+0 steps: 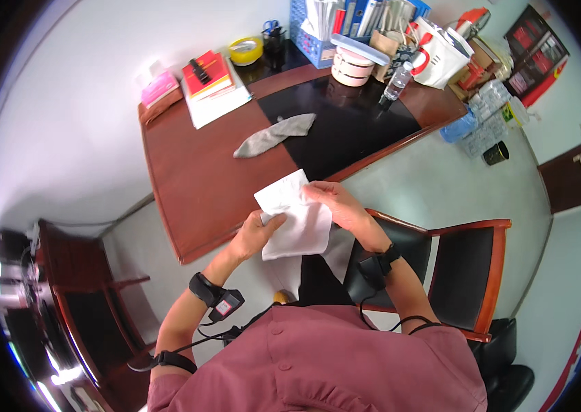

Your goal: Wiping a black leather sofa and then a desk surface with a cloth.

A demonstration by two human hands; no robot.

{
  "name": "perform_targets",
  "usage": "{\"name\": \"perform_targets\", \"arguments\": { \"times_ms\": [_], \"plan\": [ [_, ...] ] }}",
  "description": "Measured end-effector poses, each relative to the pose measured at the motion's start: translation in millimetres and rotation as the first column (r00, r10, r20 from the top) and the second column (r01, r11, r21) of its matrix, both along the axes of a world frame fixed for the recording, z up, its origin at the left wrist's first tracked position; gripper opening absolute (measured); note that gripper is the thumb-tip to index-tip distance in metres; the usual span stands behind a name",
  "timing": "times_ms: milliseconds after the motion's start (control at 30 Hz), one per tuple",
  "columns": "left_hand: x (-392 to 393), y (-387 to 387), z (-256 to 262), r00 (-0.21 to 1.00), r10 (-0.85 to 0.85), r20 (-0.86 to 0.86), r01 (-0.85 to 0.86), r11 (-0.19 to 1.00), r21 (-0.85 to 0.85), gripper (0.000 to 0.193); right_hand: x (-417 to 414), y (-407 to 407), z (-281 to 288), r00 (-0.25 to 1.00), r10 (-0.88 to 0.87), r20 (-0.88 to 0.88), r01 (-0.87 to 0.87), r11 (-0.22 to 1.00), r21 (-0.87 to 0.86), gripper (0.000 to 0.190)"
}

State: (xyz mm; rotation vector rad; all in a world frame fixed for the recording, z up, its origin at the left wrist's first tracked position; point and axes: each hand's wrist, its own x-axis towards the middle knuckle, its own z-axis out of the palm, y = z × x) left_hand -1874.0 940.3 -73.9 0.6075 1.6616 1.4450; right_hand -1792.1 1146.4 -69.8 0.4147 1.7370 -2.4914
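Note:
A white sheet, paper or thin cloth (pixel 298 234), is spread between my two hands in front of the desk edge, with a stiffer-looking white piece bearing faint marks (pixel 284 191) at its top. My left hand (pixel 262 232) pinches the sheet's left side, thumb on top. My right hand (pixel 334 201) grips its upper right side; some fingertips are hidden behind it. Beyond the hands, a crumpled grey cloth (pixel 275 135) lies on the brown and black desk top (pixel 192 190), touching neither hand.
At the desk's back stand a red book stack (pixel 210 77), yellow tape roll (pixel 245 50), blue file basket (pixel 316 49), pink round container (pixel 351 67), water bottle (pixel 398 82) and white bag (pixel 437 56). A wooden armchair (pixel 465 273) stands at the right, another (pixel 100 319) at the left.

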Motion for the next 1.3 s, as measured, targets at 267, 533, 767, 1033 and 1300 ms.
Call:
{"name": "perform_targets", "arguments": {
  "times_ms": [267, 533, 767, 1033, 1300],
  "plan": [
    [-95.2, 145.0, -49.1, 0.99, -0.096, -0.1, 0.091, 0.994, -0.055, 0.03, -65.8, 134.2, -43.0, 0.807, -0.567, 0.164, 0.589, 0.754, -0.291, 0.018],
    [-203.2, 211.6, -95.7, 0.886, 0.432, -0.167, -0.463, 0.843, -0.274, 0.033, -153.2, 295.0, -123.6, 0.247, -0.969, 0.014, 0.959, 0.242, -0.149, 0.012],
    [-215.5, 200.4, -127.7, 0.927, 0.208, -0.312, -0.321, 0.871, -0.372, 0.031, -270.2, 335.2, -110.1, 0.149, -0.986, -0.074, 0.847, 0.166, -0.504, 0.015],
    [-208.8, 204.5, -132.1, 0.973, 0.055, -0.223, -0.148, 0.894, -0.423, 0.046, -294.1, 356.0, -153.4, 0.051, -0.985, -0.163, 0.906, 0.114, -0.407, 0.015],
    [-216.3, 232.8, -114.3, 0.886, -0.296, -0.356, 0.044, 0.819, -0.572, 0.081, -289.4, 340.8, -125.6, 0.155, -0.965, -0.211, 0.766, 0.252, -0.591, 0.021]
  ]
}}
